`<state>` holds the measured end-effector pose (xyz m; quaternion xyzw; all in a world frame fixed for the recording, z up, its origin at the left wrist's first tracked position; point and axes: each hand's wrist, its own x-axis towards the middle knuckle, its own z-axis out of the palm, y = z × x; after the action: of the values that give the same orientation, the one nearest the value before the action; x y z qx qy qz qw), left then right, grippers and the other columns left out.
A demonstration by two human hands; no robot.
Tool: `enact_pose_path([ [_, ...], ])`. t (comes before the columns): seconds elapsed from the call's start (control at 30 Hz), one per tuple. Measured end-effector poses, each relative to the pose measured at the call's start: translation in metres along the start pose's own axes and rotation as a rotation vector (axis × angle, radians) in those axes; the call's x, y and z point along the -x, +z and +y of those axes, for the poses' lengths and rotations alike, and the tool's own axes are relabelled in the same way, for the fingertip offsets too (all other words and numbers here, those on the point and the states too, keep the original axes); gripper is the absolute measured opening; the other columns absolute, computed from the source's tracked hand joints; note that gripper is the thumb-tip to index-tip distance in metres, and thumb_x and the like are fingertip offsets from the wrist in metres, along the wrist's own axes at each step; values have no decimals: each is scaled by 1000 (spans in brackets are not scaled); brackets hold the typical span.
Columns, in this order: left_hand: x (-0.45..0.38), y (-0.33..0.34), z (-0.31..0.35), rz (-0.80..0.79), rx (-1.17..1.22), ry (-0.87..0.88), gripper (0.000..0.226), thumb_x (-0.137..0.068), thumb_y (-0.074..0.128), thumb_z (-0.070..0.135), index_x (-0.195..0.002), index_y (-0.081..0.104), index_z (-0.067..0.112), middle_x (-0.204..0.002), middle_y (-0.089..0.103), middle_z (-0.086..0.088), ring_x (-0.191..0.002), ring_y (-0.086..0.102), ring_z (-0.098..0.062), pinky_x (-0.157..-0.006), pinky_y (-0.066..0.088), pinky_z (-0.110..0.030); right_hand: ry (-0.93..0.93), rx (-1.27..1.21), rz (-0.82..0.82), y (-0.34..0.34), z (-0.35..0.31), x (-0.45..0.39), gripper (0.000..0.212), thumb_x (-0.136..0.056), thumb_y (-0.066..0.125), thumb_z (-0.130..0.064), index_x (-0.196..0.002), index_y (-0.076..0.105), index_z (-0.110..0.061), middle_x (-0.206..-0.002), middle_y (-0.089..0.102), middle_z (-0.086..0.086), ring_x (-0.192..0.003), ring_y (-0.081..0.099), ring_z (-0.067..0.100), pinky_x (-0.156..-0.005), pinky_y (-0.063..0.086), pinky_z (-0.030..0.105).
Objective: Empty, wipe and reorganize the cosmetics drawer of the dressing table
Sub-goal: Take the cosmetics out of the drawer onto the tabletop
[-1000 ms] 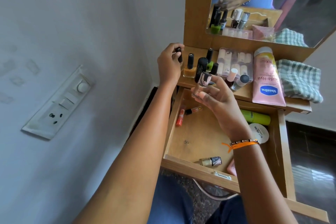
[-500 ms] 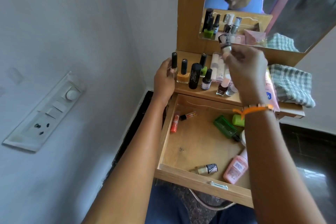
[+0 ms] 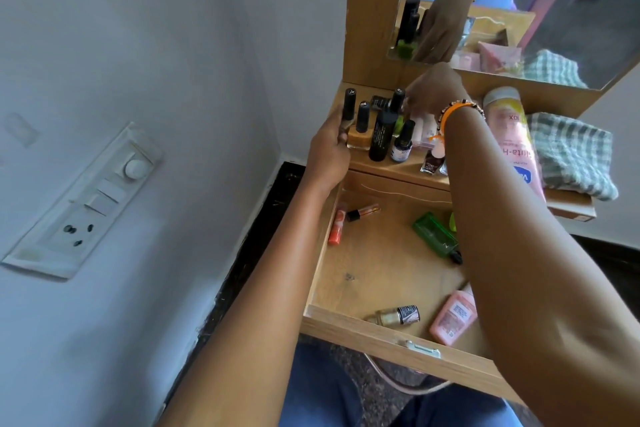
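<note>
Wooden drawer [image 3: 349,324] holds green bottle [image 3: 434,234]; left hand [image 3: 329,152] grips nail polish [image 3: 349,104]; right hand [image 3: 433,88] fingers unclear.

Right hand [image 3: 431,90] fingers hidden behind its back; forearm covers drawer [image 3: 381,329] right side, lotion tube [image 3: 509,135] partly.

Bare drawer [image 3: 381,263] floor lies open in the middle for my fingers; upright bottles [image 3: 381,135] crowd the table's [image 3: 391,168] far left, lotion tube [image 3: 512,139] and cloth [image 3: 571,152] block its right.
</note>
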<state>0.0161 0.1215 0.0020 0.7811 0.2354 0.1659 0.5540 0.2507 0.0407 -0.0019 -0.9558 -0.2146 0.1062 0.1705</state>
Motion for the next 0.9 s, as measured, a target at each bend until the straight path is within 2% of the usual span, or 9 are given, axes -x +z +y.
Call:
enact_pose_path([
  [0.1, -1, 2, -1, -18, -42, -4, 56, -99, 33, 0, -150, 22, 21, -152, 33, -2, -140, 30, -17, -108, 26, -22, 35, -230, 63, -29, -26, 62, 33, -74, 59, -27, -100, 69, -9, -93, 63, 4, -70, 50, 10, -50, 33, 12],
  [0.2, 3, 3, -1, 49, 13, -2, 54, -98, 34, -1, -148, 26, 17, -150, 36, -4, -137, 35, -15, -113, 28, -25, 52, -404, 249, -45, -27, 103, 28, -82, 50, -2, -101, 71, -4, -107, 68, 15, -88, 60, 21, -67, 49, 25],
  [0.27, 11, 3, -1, 160, 57, -19, 52, -97, 35, -3, -146, 31, 14, -149, 38, -4, -137, 36, -15, -112, 33, -29, 17, -440, 378, -50, -25, 135, 29, -83, 48, -2, -97, 73, -6, -104, 70, 12, -87, 63, 11, -72, 49, 25],
  [0.33, 28, 5, 2, 320, 45, 0, 47, -95, 38, -4, -139, 41, 13, -142, 46, -1, -131, 41, -9, -104, 39, -16, 5, -391, 450, -52, -27, 174, 23, -86, 51, -8, -93, 73, -9, -96, 71, 8, -70, 59, 0, -64, 45, 24],
  [0.4, 50, 11, 0, 477, -88, 119, 36, -93, 42, -4, -124, 53, 11, -124, 56, -2, -114, 51, -6, -89, 45, -8, -28, -325, 454, -41, -28, 207, 20, -87, 53, -11, -89, 73, -10, -88, 69, 7, -74, 58, 12, -64, 38, 23],
  [0.47, 68, 19, -12, 510, -206, 172, 25, -92, 45, -3, -108, 59, 10, -107, 61, -3, -97, 57, -8, -80, 53, -20, -54, -255, 334, -17, -30, 226, 22, -85, 51, -9, -87, 72, -13, -82, 63, 6, -79, 58, 23, -66, 36, 24],
  [0.53, 80, 24, -20, 403, -312, 74, 23, -91, 44, -3, -103, 59, 10, -103, 60, -4, -92, 59, -16, -76, 55, -33, -80, -193, 154, 14, -32, 229, 26, -84, 49, -5, -90, 72, -15, -92, 68, 10, -92, 62, 29, -74, 43, 29],
  [0.7, 83, 51, -26, 13, -890, -56, 41, -92, 25, -5, -127, 48, 1, -131, 51, -17, -124, 44, -31, -103, 36, -35, -265, 21, -267, 95, -20, 200, 36, -87, 49, -6, -121, 57, -14, -127, 59, 13, -118, 54, 32, -94, 45, 36],
  [0.9, 79, 65, -41, -179, -1078, -140, 40, -95, 35, -5, -135, 38, -5, -139, 39, -20, -130, 35, -34, -97, 43, -39, -181, 110, -199, 99, 9, 214, 25, -86, 46, -5, -104, 63, -9, -113, 60, 18, -103, 60, 37, -80, 50, 40],
])
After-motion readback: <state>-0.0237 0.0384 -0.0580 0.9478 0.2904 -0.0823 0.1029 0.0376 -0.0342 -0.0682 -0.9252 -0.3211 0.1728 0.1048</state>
